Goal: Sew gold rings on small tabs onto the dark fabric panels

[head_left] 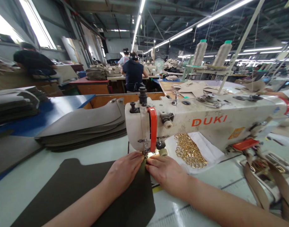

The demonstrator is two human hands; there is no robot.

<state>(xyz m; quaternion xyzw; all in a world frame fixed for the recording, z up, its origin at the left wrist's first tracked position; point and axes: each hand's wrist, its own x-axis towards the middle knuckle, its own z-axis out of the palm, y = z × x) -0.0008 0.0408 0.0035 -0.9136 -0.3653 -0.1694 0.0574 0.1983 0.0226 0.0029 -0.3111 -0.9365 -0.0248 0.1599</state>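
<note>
Panel: A dark grey-green flat piece point(76, 176) lies on the pale table point(109, 154), spreading from our fingertips towards 6 and 8 o'clock.
Left hand point(122, 172): Our fingers are narrow, drawn together over the panel's upper edge, tips at 1 o'clock.
Right hand point(169, 176): Our fingers are narrow too, tips at 10 o'clock, touching the panel's right edge; we cannot tell whether either hand pinches it.
Machine: A white sewing machine point(210, 132) marked "DUKI" stands ahead, its presser foot area point(146, 154) at 12 o'clock, just beyond the panel edge between our fingertips.
Gold rings point(191, 153): They lie heaped on white cloth point(201, 142), at 2 o'clock from our right hand.
Stack point(87, 126): Similar dark pieces lie at 10 o'clock.
</note>
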